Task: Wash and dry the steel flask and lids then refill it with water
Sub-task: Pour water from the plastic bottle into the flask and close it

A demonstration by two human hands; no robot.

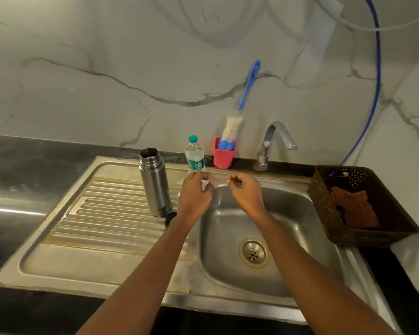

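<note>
Two grips over the sink [290,213]: left grip [194,194] and right grip [247,194] pinch a blurred clear strip [218,179] between them. One open flask [155,182] stands just left; one bottle [195,155] behind, label unreadable.

Drainboard [102,213]: flask [154,182], bottle [194,154], perhaps lid [169,218]

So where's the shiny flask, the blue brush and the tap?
steel flask [155,187]: head view, middle of its body
blue brush [248,85]: head view, its handle
tap [286,136]: head view, bent spout
</note>
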